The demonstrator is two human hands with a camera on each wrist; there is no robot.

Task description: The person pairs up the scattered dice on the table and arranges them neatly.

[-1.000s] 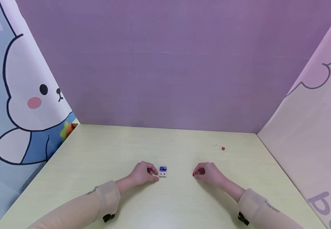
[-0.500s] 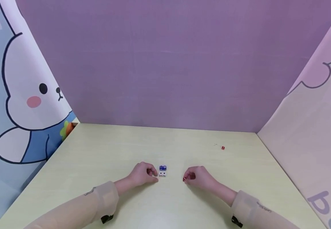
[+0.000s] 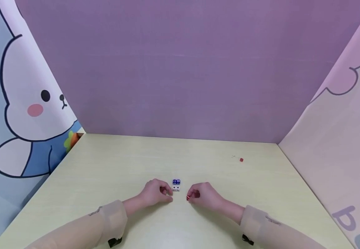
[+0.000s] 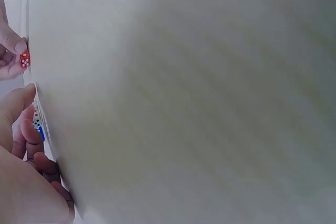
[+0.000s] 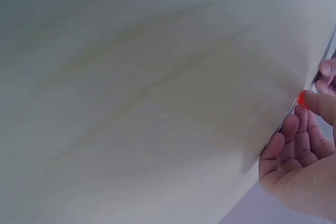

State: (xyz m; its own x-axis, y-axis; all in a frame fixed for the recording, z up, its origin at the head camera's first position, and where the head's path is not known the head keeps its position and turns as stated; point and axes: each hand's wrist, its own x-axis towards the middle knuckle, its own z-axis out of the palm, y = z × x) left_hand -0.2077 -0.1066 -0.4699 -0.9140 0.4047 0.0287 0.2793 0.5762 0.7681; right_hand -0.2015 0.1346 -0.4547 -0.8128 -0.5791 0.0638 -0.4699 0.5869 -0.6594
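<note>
Two blue dice (image 3: 176, 181) and two white dice (image 3: 176, 188) stand together in a compact block at the middle of the table, blue behind white. My left hand (image 3: 156, 192) rests just left of the block, thumb and fingers bent but apart, with nothing visible between them. Between thumb and fingertip my right hand (image 3: 206, 196) pinches a red die (image 3: 188, 197), a short way right of the white dice and slightly nearer me. In the left wrist view, that red die (image 4: 24, 60) shows white pips. Fingers partly hide the block there.
A second red die (image 3: 241, 159) lies toward the back right of the pale table (image 3: 130, 152). A faint mark (image 3: 233, 156) is beside it. A purple panel (image 3: 180, 76) closes off the back, with printed panels at both sides.
My right hand has moved left and slightly toward me, carrying the red die closer to the block. The left hand stays beside the dice almost unmoved.
</note>
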